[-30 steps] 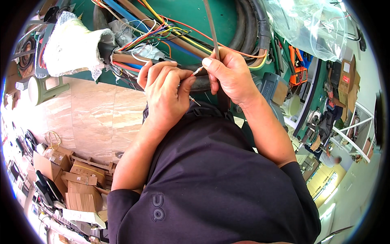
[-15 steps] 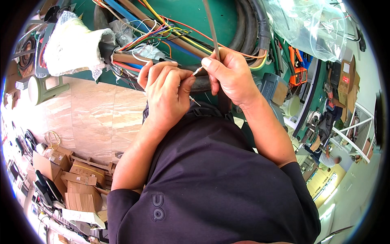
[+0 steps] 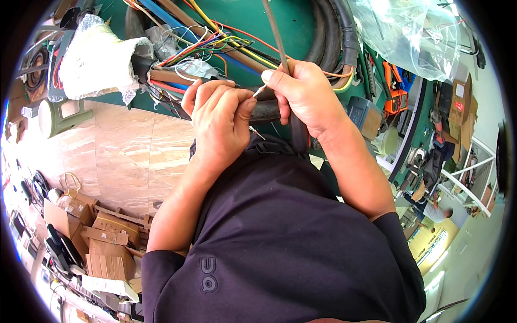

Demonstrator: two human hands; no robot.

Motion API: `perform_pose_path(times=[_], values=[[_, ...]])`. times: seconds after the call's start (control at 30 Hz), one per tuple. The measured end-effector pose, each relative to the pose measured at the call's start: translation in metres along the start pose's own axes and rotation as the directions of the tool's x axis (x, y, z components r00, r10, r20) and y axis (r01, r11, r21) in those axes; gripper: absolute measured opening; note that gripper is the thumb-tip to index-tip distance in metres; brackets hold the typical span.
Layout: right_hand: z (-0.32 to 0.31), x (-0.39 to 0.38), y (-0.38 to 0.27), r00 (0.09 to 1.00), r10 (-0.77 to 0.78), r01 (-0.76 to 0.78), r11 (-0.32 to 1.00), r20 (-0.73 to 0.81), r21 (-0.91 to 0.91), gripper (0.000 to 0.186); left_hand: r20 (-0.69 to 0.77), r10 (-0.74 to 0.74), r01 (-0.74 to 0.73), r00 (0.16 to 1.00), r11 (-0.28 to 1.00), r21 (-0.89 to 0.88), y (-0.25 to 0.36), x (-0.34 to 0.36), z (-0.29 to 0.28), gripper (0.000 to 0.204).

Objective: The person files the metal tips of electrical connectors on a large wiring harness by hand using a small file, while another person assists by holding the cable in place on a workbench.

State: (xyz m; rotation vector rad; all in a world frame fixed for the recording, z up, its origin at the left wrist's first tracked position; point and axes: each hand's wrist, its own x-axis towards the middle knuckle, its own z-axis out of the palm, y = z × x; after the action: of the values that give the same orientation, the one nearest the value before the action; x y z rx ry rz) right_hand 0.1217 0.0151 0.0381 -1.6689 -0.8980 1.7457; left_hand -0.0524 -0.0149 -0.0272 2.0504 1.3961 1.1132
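My left hand (image 3: 218, 116) pinches a thin wire with a small metal pin on its end (image 3: 258, 91), its other fingers curled. My right hand (image 3: 304, 97) has its thumb at the pin's tip and its fingers closed round a long, thin, greyish-brown strip (image 3: 277, 35) that sticks up past it. A second small pin (image 3: 260, 135) dangles below my left hand. Behind both hands lie blue, brown, red and yellow wires (image 3: 237, 54) and thick black cable coils (image 3: 323, 37) on a green worktop (image 3: 280, 16). Exactly what the right fingertips touch is partly hidden.
A white foam-wrapped bundle (image 3: 91, 64) lies at left, a clear plastic bag (image 3: 414, 32) and orange-handled tools (image 3: 396, 91) at right. A green stool (image 3: 59, 118) and cardboard boxes (image 3: 107, 253) stand on the left. Another person (image 3: 439, 212) is in the far right background.
My right hand has shifted slightly up and left, and the top of the long strip leans a little further left. My left hand has barely moved.
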Motion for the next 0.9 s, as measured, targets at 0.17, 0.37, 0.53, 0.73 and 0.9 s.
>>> perform_pose_path(times=[0.17,0.37,0.53,0.73,0.9], values=[[0.000,0.000,-0.001,1.000,0.009,-0.009,1.000,-0.001,-0.001,0.029,0.001,-0.004,0.004,1.000,1.000,0.001,0.000,0.000,0.000,0.007],[0.001,0.001,-0.001,0.999,-0.045,0.045,0.999,0.001,-0.021,0.028,0.009,-0.004,0.004,1.000,1.000,-0.011,0.000,0.001,-0.002,0.007],[0.004,0.003,-0.004,0.989,-0.141,0.144,0.986,0.038,-0.087,0.028,0.085,-0.063,0.069,0.994,0.995,-0.073,0.006,0.007,-0.016,0.017],[0.017,-0.001,-0.015,0.970,-0.129,0.146,0.987,0.205,-0.069,0.036,0.153,-0.324,0.354,0.934,0.900,-0.254,0.018,0.021,-0.037,0.033],[0.019,-0.010,-0.004,0.966,-0.197,0.216,0.971,0.168,-0.106,0.042,0.279,-0.510,0.581,0.814,0.698,-0.419,0.021,0.008,-0.056,0.016]])
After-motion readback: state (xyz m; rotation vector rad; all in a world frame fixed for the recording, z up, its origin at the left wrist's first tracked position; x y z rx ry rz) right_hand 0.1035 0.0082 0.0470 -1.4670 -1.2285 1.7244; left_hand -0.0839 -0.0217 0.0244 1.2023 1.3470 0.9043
